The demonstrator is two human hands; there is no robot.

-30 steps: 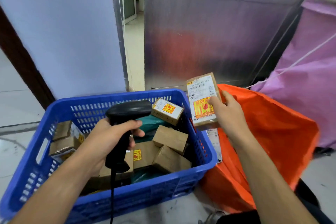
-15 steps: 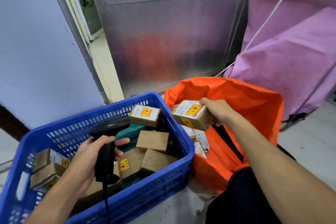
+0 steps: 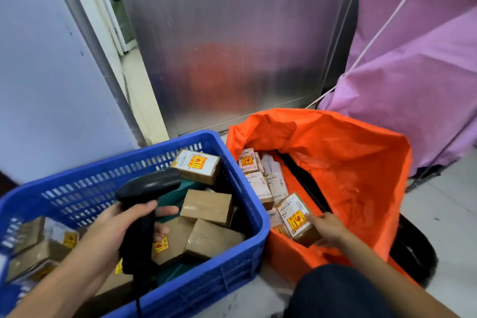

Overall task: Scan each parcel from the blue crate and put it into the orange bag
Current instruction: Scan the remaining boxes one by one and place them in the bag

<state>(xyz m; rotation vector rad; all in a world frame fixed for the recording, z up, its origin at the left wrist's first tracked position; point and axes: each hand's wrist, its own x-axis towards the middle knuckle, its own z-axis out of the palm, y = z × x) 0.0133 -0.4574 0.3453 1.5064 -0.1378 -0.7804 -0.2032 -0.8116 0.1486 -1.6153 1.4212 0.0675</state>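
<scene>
From the head camera, the left hand (image 3: 124, 227) hangs over the blue crate (image 3: 259, 217), forearm reaching in from the lower left, fingers curled round the handle of a black scanner (image 3: 145, 199). Brown boxes (image 3: 206, 205) lie in the crate just right of that hand. The right hand (image 3: 329, 230) reaches down into the mouth of the orange bag (image 3: 356, 162), fingers clasping the held parcel (image 3: 296, 217), label side up and tilted. Beyond it, further from the hand, labelled parcels (image 3: 255, 175) lie inside the bag.

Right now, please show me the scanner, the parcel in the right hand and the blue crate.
scanner (image 3: 152, 183): head view, its black head.
parcel (image 3: 294, 215): head view, its printed label.
blue crate (image 3: 258, 224): head view, near right corner.
</scene>
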